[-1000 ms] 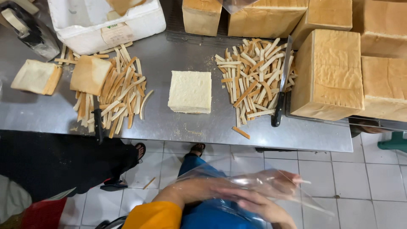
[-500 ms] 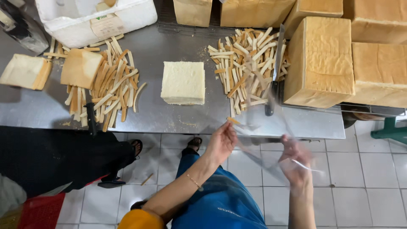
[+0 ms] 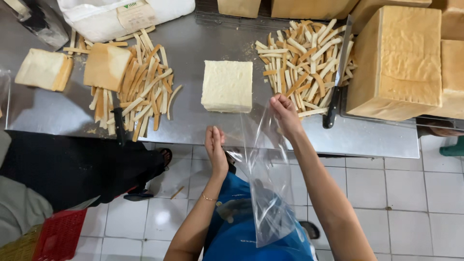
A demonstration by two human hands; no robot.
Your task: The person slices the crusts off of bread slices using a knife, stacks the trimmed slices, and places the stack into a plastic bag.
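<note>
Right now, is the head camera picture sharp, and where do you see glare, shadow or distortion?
In the head view the crustless bread block and crust strips are sharp; the steel table shows soft glare, no hard shadows. The clear plastic bag, held by the left hand and right hand, has bright glints. The table edge bends slightly, a wide-lens effect.

Glossy clear plastic bag (image 3: 268,193), seemingly thin
</note>
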